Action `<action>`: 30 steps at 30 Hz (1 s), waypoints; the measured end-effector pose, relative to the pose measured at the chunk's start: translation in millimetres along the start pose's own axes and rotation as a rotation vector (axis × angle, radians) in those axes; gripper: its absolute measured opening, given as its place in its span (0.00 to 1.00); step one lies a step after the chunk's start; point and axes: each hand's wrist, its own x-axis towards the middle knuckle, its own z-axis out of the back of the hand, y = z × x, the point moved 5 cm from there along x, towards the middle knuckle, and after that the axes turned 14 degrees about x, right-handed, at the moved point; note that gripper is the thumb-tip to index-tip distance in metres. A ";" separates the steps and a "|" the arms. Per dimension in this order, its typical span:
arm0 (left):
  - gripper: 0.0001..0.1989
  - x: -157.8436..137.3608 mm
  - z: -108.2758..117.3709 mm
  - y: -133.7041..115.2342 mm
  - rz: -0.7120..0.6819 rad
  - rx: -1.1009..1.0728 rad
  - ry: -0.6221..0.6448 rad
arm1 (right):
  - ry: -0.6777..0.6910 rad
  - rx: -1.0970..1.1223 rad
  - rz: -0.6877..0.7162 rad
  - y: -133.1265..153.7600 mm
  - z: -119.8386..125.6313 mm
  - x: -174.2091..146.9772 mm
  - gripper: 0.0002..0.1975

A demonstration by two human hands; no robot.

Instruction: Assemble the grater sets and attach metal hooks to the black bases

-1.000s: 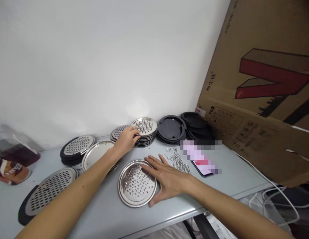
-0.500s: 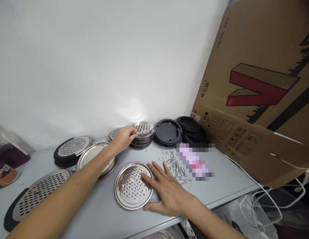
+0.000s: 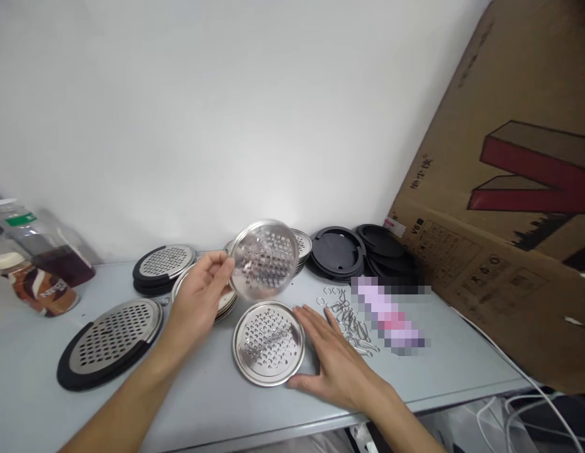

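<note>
My left hand [image 3: 205, 292] pinches the rim of a round metal grater disc [image 3: 264, 258] and holds it tilted in the air; the disc is slightly blurred. Below it, a second grater disc [image 3: 268, 343] lies flat on the table. Around that disc's right edge rests my right hand [image 3: 337, 362], open with fingers stretched and thumb apart, fingertips at the rim. Behind the raised disc, a stack of grater discs [image 3: 302, 242] is partly hidden. Plain round metal discs [image 3: 226, 308] are stacked behind my left hand.
Black round holders [image 3: 337, 251] sit at the back beside a cardboard box [image 3: 438, 251]. Metal rings and hooks [image 3: 351, 324] lie near a blurred-out purple item [image 3: 389, 314]. Graters in black holders [image 3: 116, 336], a Nescafe bottle [image 3: 42, 289] and a dark-liquid bottle [image 3: 61, 258] stand left.
My left hand has lifted a grater disc off the back stack and brought it forward, above the disc on the table. My right hand stays beside the lower disc. The view has shifted left.
</note>
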 end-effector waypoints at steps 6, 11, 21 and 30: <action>0.15 -66.7 -4.5 65.3 0.512 -0.424 0.124 | -0.100 0.036 -0.035 1.6 2.8 -3.2 0.65; 0.13 -74.7 -12.0 84.7 0.616 -0.502 0.153 | -0.105 -0.006 0.023 1.5 3.5 -4.1 0.64; 0.29 -80.6 -14.1 95.9 0.573 -0.431 0.200 | -0.093 -0.050 0.109 4.3 1.9 -1.3 0.56; 0.48 -76.4 -9.4 91.1 0.455 -0.337 0.397 | -0.068 -0.001 0.098 -1.3 0.8 -2.2 0.58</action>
